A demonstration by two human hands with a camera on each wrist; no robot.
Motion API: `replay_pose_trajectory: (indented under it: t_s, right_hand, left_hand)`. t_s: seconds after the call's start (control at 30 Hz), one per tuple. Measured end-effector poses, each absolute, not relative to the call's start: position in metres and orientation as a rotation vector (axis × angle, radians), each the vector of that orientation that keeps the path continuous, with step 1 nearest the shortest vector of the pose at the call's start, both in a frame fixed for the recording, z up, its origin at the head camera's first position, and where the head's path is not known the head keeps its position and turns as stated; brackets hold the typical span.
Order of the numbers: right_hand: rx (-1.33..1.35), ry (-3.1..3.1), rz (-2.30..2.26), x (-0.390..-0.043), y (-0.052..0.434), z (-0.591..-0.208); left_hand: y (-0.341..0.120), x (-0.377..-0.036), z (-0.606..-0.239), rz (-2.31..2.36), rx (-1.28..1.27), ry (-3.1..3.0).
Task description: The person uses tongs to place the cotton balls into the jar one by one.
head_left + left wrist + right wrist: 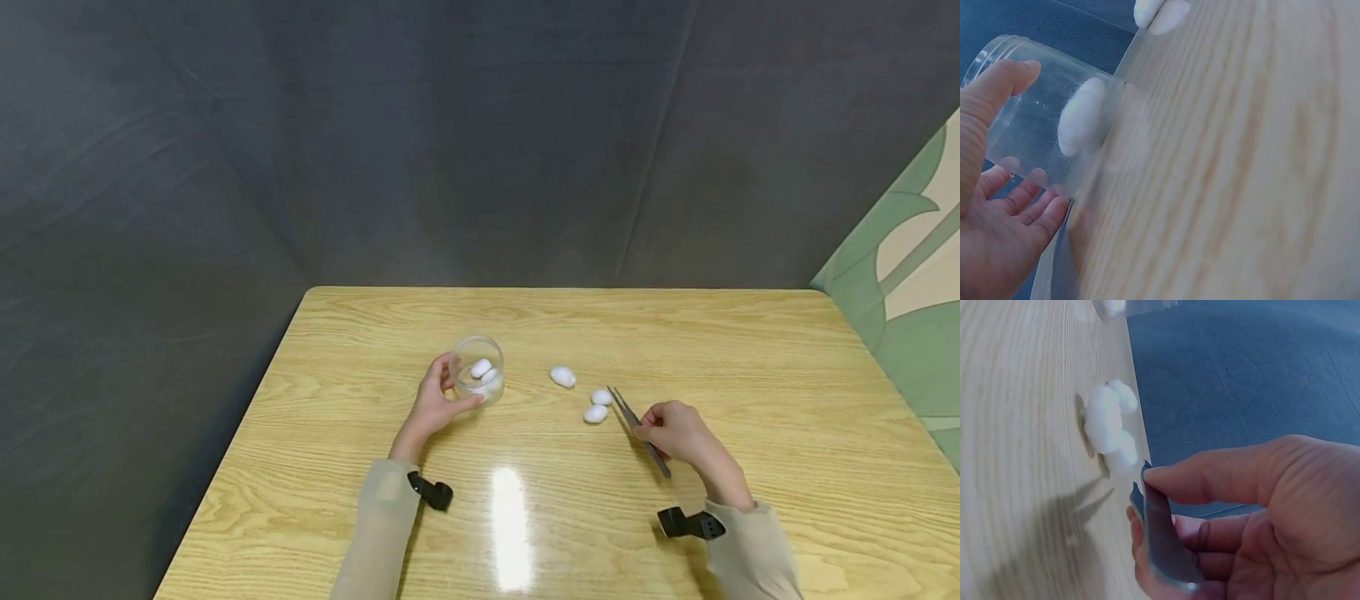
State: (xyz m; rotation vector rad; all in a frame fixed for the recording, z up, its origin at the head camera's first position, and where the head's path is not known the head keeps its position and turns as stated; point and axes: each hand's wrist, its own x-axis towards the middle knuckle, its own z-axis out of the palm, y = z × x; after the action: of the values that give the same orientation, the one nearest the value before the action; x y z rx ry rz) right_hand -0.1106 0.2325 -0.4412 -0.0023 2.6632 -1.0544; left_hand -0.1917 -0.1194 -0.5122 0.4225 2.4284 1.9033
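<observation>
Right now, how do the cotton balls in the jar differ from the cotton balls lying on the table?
The balls in the jar are two, enclosed by clear walls; the balls on the table are three, lying bare on the wood. The jar ones sit beside the left hand, which holds the jar; the table ones lie near the tweezers in the right hand. All are small, white and oval.
</observation>
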Motion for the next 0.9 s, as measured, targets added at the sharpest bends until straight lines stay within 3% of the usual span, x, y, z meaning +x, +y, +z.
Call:
replay_pose_trajectory:
  t_s: [0.9]
  right_hand:
    - [-0.056,2.682,-1.131,-0.1073,0.2273,-0.4488]
  left_hand:
    - [-0.1195,-0.1925,-0.5143,1.897,0.402,2.434]
